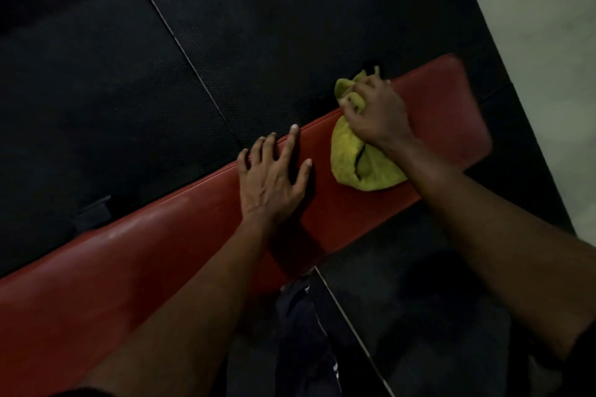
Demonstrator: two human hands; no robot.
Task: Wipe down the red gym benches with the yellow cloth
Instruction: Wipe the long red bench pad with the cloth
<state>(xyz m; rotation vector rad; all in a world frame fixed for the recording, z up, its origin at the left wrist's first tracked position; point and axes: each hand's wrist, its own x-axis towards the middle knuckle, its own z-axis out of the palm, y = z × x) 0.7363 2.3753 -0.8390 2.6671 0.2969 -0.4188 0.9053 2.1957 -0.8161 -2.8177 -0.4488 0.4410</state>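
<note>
A long red padded gym bench (135,261) runs diagonally from lower left to upper right. A crumpled yellow cloth (361,161) lies on its pad near the far end. My right hand (375,113) grips the upper part of the cloth with curled fingers and holds it against the pad. My left hand (272,177) rests flat on the bench to the left of the cloth, fingers spread, with the fingertips at the bench's far edge.
Black rubber floor mats (129,74) with pale seams surround the bench. A pale floor strip (554,42) lies at the upper right. A black bench foot (93,213) sticks out beyond the far edge. My dark trouser leg (306,338) stands below the bench.
</note>
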